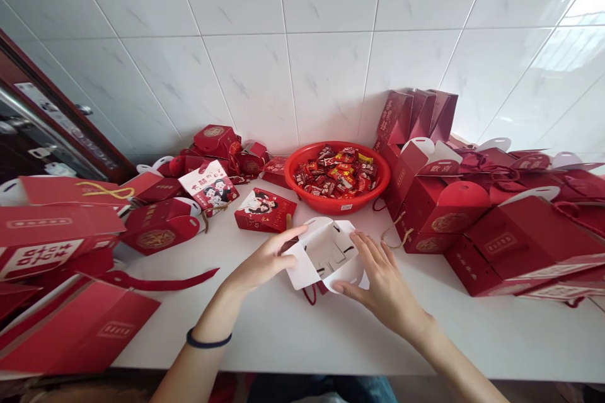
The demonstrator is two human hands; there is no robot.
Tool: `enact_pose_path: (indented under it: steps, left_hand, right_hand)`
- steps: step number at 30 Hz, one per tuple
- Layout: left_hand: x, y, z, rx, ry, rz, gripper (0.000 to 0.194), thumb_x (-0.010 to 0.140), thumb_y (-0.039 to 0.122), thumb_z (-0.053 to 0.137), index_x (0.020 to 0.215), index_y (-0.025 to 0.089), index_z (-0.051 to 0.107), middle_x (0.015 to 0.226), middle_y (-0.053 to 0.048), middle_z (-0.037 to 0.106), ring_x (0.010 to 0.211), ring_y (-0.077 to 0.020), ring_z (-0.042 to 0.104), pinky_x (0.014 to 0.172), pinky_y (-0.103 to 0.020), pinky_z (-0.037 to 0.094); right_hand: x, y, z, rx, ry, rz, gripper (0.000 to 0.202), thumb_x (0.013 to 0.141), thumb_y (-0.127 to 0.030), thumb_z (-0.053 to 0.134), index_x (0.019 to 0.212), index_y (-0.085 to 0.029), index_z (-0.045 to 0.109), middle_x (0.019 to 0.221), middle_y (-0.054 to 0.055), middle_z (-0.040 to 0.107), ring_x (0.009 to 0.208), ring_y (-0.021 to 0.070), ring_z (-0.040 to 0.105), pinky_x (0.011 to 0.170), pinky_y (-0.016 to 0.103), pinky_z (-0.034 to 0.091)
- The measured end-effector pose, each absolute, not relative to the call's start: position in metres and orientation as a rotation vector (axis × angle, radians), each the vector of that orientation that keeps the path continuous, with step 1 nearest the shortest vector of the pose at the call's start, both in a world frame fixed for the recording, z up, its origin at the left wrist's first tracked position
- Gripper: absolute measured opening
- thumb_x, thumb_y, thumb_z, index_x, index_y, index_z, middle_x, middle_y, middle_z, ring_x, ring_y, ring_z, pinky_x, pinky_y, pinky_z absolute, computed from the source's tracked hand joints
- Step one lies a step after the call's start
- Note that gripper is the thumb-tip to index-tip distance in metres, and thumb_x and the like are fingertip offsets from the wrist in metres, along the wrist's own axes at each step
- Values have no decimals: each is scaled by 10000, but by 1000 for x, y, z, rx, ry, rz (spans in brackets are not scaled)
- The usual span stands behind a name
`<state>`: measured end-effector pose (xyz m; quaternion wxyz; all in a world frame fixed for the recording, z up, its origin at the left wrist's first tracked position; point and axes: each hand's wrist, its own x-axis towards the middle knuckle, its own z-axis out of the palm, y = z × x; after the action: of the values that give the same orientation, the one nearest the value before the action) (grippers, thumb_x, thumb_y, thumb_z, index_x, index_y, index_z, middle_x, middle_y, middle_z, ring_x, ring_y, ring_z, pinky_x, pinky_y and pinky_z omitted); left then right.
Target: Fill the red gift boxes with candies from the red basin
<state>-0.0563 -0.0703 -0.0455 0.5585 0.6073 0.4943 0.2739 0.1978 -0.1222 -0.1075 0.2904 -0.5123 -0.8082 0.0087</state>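
Note:
An opened candy box (331, 253), white inside with its flaps folded outward, stands on the white table in front of me. My left hand (265, 259) holds its left side, thumb and forefinger apart at the flap. On the other side, my right hand (384, 277) grips the right flaps, with the thumb at the near edge and the fingers farther back. Dark cord ends show within the box, and a red cord loop (309, 295) hangs below its near side. Just behind is a red basket (338, 204) heaped with wrapped candies (338, 171).
A flat red box (265, 210) with a cartoon couple lies left of the basket, beside a white-faced box (210, 187). Red gift boxes crowd the left (66, 220) and right (515, 245). A red strap (165, 280) lies at left. A tiled wall (326, 69) rises behind.

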Motion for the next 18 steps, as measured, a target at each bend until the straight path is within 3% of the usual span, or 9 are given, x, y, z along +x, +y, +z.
enact_pose_path:
  steps: [8, 13, 18]
  left_hand:
    - [-47, -40, -64, 1563, 1024, 714, 805, 713, 314, 746, 1474, 212, 506, 1568, -114, 468, 1379, -312, 529, 1138, -463, 446]
    - [-45, -25, -64, 1645, 988, 680, 836, 720, 327, 769, 1487, 180, 471, 1443, -139, 604, 1276, -290, 618, 1075, -447, 512]
    - [-54, -22, -51, 1816, 1038, 678, 715, 772, 409, 752, 1429, 234, 534, 1442, -113, 606, 1230, -273, 649, 1031, -422, 550]
  right_hand:
    - [210, -99, -102, -1403, -2117, -9, 808, 893, -680, 570, 1499, -172, 405, 1479, 250, 521, 1376, 399, 503, 1033, 632, 468]
    - [223, -89, -86, -1398, -2080, 27, 753, 887, -646, 607, 1468, -190, 458, 1517, 237, 483, 1422, 399, 450, 1101, 644, 407]
    - [231, -82, -61, -1299, -1982, 88, 636, 905, -600, 614, 1427, -248, 522, 1494, 176, 524, 1390, 368, 493, 1122, 614, 402]
